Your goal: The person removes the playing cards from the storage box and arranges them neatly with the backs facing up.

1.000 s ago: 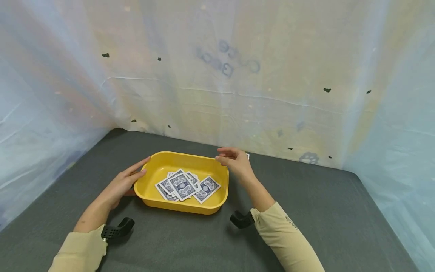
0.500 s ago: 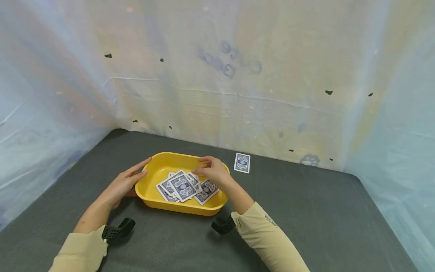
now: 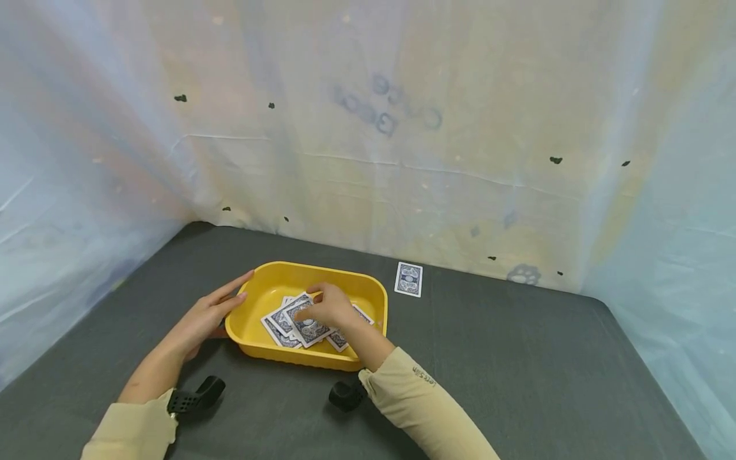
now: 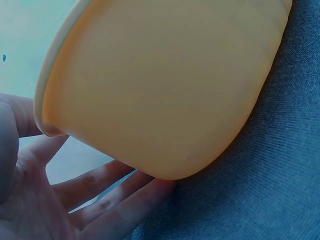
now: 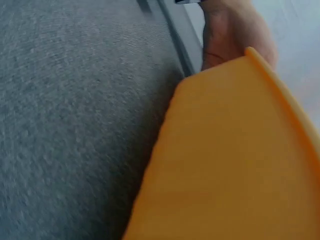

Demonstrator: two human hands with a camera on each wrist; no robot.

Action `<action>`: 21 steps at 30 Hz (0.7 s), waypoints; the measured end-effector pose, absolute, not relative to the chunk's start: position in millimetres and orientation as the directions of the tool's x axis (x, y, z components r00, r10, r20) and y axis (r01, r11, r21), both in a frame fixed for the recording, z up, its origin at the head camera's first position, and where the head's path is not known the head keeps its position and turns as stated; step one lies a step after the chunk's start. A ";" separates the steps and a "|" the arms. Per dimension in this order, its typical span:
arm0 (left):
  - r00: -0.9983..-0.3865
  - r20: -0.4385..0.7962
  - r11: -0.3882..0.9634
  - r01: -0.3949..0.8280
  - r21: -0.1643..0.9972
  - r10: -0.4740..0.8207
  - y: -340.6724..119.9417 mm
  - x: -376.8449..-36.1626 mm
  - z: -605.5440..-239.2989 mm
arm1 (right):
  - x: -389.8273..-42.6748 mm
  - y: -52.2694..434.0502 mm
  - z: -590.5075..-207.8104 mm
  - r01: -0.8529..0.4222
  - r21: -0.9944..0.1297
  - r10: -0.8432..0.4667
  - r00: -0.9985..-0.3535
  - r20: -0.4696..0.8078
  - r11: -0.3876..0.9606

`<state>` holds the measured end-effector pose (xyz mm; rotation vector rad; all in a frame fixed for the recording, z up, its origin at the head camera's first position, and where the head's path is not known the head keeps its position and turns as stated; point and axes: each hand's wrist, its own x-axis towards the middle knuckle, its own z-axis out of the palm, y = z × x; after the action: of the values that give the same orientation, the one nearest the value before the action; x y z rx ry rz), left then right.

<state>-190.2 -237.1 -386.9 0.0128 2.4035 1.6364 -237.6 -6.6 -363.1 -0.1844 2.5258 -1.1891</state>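
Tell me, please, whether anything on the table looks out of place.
One card lies alone on the dark table, outside the yellow tray, while the other visible cards lie inside it; I see no damage.

Below the fingers of the right hand [image 3: 332, 309], cards [image 3: 310, 331] wear ornate blue-and-white backs (white-bordered); by the left hand's [image 3: 200, 324] fingers, the tray [image 3: 277, 276] is plain yellow.

Pale wrinkled sheeting [image 3: 368, 185] behind and at both sides, small dark spots [image 3: 555, 160], dark grey fabric-covered surface [image 3: 517, 370] below
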 end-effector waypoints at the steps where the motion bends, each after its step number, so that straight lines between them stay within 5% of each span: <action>1: -0.972 -0.187 0.374 -0.123 0.919 0.140 -237.0 -190.3 -387.1 | -237.4 -8.3 -364.4 0.022 -0.752 -0.260 -0.931 -0.255 0.658; 21: -0.974 -0.171 0.380 -0.102 0.919 0.151 -237.1 -191.5 -392.4 | -230.1 -9.5 -371.3 -0.129 -0.567 -0.273 -0.946 -0.177 0.814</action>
<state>-191.5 -237.1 -392.4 0.0429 2.4131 1.6326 -230.1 -9.5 -371.3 -0.3095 2.7487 -0.8335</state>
